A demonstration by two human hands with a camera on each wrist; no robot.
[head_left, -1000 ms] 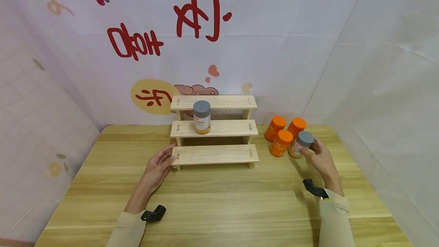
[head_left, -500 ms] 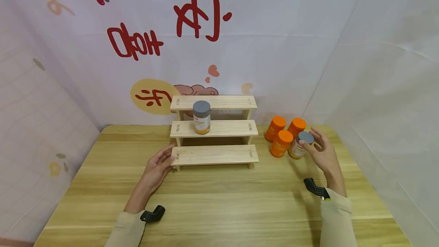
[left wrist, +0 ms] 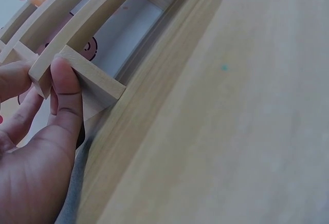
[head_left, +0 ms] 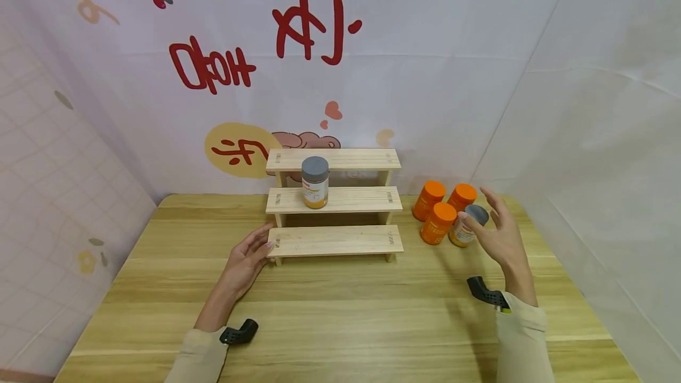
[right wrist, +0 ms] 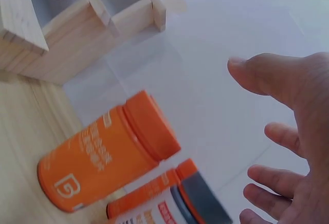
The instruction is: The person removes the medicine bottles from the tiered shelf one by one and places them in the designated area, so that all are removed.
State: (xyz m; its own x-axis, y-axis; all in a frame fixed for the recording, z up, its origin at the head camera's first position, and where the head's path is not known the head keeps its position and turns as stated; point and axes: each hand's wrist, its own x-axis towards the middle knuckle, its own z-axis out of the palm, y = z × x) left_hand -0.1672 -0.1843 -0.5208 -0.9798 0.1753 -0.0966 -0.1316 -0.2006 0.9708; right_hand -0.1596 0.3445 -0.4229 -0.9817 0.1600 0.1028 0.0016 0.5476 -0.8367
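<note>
A three-step wooden shelf (head_left: 335, 240) stands at the back middle of the table. One grey-lidded jar (head_left: 315, 182) is upright on its middle step. My left hand (head_left: 247, 256) lies flat on the table, fingers straight against the left end of the lowest step. In the left wrist view the thumb (left wrist: 67, 93) presses on that corner of the shelf (left wrist: 92, 75). My right hand (head_left: 495, 234) hovers with spread fingers just right of a second grey-lidded jar (head_left: 467, 224), apart from it. The right wrist view shows the open right hand (right wrist: 308, 131) above that jar (right wrist: 198, 203).
Three orange bottles (head_left: 437, 222) (head_left: 428, 198) (head_left: 460, 196) stand in a cluster left of and behind the second jar. One orange bottle (right wrist: 108, 152) fills the right wrist view. White fabric walls close in the back and right. Bare table (head_left: 346, 312) stretches in front.
My right hand has let go of the second grey-lidded jar and lifted a little, its fingers spreading. The jar stays beside the orange bottles. The left hand has not moved.
</note>
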